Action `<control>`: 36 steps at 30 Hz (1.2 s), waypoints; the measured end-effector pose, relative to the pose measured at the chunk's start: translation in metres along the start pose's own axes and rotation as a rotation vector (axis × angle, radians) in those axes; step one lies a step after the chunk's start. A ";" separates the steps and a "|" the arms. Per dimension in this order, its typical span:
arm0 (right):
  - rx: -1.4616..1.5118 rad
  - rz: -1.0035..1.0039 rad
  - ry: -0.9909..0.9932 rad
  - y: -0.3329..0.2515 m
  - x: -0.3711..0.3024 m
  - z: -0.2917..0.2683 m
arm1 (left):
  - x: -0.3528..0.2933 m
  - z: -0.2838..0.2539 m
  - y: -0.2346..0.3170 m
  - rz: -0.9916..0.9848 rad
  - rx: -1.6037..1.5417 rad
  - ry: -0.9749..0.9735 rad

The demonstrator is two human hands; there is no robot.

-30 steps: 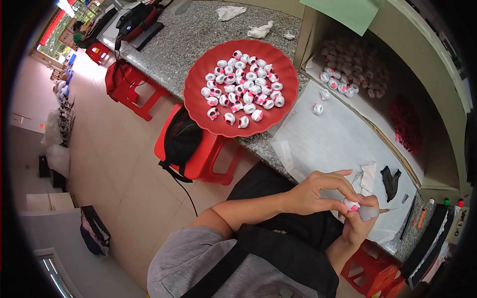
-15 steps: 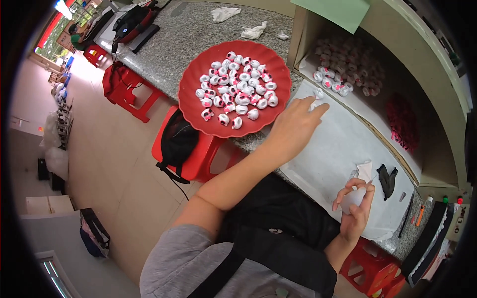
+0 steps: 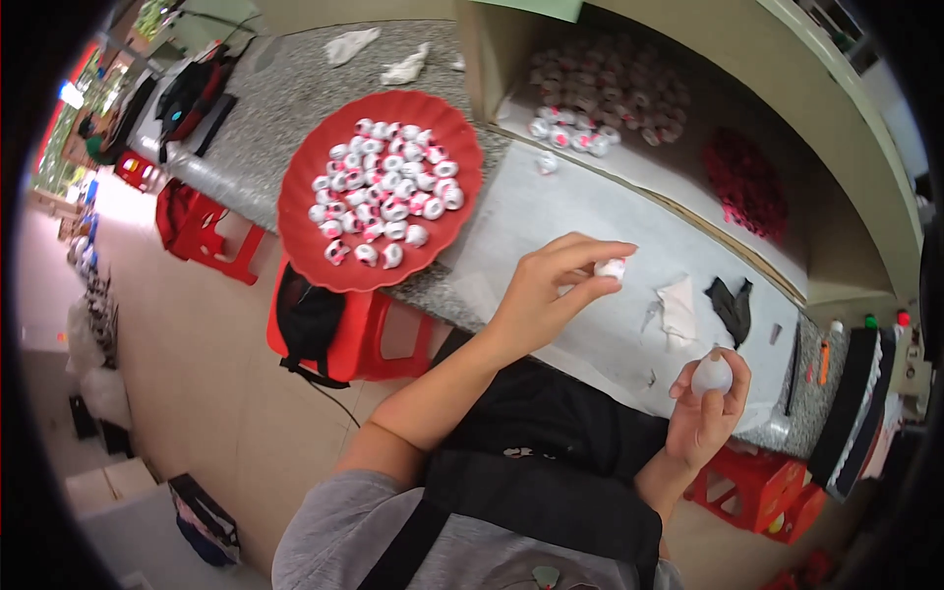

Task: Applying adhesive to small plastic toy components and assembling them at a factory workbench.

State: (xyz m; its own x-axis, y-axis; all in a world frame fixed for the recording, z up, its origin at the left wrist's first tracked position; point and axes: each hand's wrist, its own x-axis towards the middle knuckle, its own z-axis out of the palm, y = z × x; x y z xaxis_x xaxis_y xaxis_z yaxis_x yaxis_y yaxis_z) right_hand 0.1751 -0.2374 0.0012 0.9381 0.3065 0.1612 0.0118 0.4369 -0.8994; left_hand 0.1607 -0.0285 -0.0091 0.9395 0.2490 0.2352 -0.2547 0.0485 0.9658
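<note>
My left hand [image 3: 556, 290] is closed in a pinch over the white paper [image 3: 492, 236], with a small white and pink figurine piece [image 3: 611, 267] between thumb and fingertips. To its right, my right hand [image 3: 706, 418] wraps round a translucent white squeeze bulb [image 3: 711, 376], its tip pointing up. A similar single piece [image 3: 547, 163] lies on the paper's far edge. Many more white pieces with pink and dark marks fill the red scalloped plate [image 3: 305, 251] on the left. Fine detail on the held piece is too small to tell.
A shelf compartment [image 3: 678, 118] at the back holds a heap of white pieces and a heap of dark pink ones [image 3: 744, 182]. A crumpled white tissue [image 3: 678, 310] and a black scrap [image 3: 730, 310] lie on the paper. Red stools [image 3: 344, 334] stand below the counter.
My left hand has come away from the paper's far edge toward my right hand, now with a piece in its fingertips. The right hand has turned the bulb more upright. The view has shifted.
</note>
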 end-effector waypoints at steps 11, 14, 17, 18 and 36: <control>-0.038 -0.377 0.247 -0.010 0.004 0.027 | -0.028 0.033 0.004 -0.139 -0.657 -0.080; -0.224 -0.519 0.260 -0.008 0.004 0.033 | -0.030 0.034 0.008 -0.188 -0.761 0.019; -0.323 -0.598 0.244 -0.009 0.002 0.041 | -0.032 0.030 -0.002 -0.075 -0.656 -0.074; -0.324 -0.596 0.245 -0.008 0.001 0.041 | -0.033 0.030 -0.001 -0.078 -0.640 -0.070; -0.452 -0.648 0.069 -0.004 -0.004 0.036 | -0.034 0.030 0.006 -0.184 -0.660 -0.068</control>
State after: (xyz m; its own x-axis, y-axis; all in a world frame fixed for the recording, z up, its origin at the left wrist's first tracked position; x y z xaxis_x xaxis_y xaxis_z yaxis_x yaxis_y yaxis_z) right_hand 0.1587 -0.2097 0.0189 0.7154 0.0490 0.6970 0.6885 0.1204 -0.7152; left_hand 0.1341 -0.0657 -0.0076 0.9876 0.1203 0.1011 -0.1558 0.6686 0.7271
